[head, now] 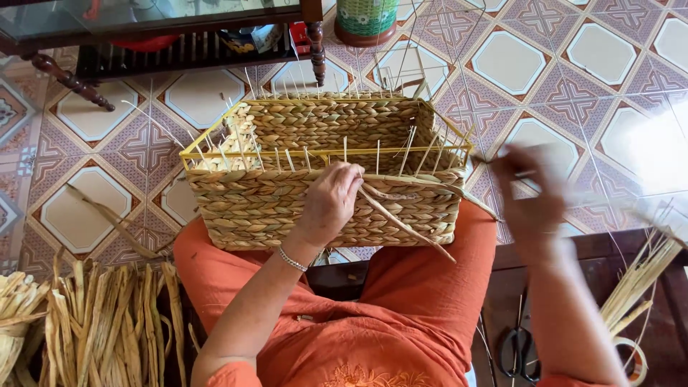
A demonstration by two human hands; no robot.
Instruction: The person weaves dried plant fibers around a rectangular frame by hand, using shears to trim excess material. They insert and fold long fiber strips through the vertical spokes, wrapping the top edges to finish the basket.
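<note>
Woven straw-coloured basket [322,193] sits on the lap, on orange trousers [423,287], w/ a yellow wire frame [208,136] round its rim and thin upright stakes sticking up along the top edge. From my remote seat I see the left hand [331,201] pressed against the near wall of the basket, fingers curled together over the top row, pinning a flat dried strand [408,226] that trails down to the right. A thin bracelet [292,259] is on that wrist. Right hand [530,193] is off the basket's right corner, badly motion-blurred; fingers look bunched, maybe pinching the far end of a strand, but I can't tell for sure.

Outward: bundle of dried flat reeds [107,330] lies bottom left, near the left elbow. Thinner pale stalks [638,279] lie at the right edge. Black-handled scissors [519,351] rest on a dark wooden surface near the right forearm. Floor is patterned tile [573,79]. Dark wood furniture w/ turned legs [179,43] stands at top left, and a green-and-white woven container [365,18] is at top centre, well apart from the basket.
</note>
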